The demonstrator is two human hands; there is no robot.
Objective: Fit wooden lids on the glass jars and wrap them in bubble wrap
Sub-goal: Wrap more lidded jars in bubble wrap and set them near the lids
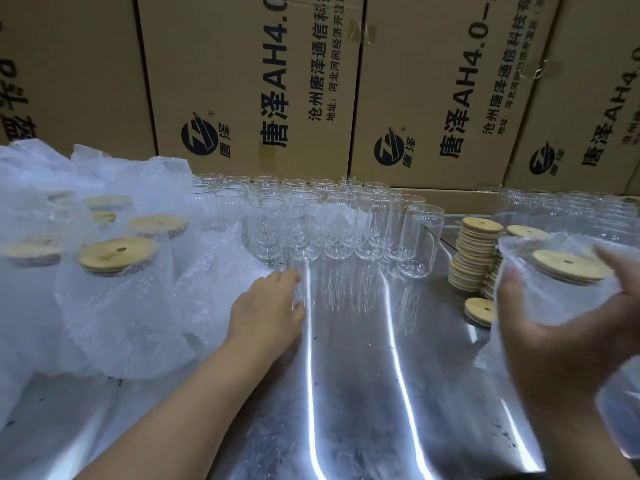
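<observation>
My left hand [266, 306] lies palm down on the shiny metal table [363, 393], fingers stretched forward and fairly straight, their tips touching the near edge of the loose bubble wrap [214, 271] heaped to the left. My right hand [561, 344] is blurred but plainly curled round a wrapped jar [550, 303], thumb on the near side and fingers over the far side; I hold it off the table at the right edge. Its wooden lid [568, 266] sits on top and shows above the wrap. Just behind that jar stands a stack of wooden lids [474, 251], with a single lid [479, 310] lying flat by its foot. In the middle, at the back of the table, the bare glass jars [339, 220] stand upright in tight rows without lids, and more jars [568, 206] stand at the far right. On the left, finished jars [117, 258] with lids on stand swathed in wrap. Printed cardboard boxes [259, 81] form a wall behind everything.
</observation>
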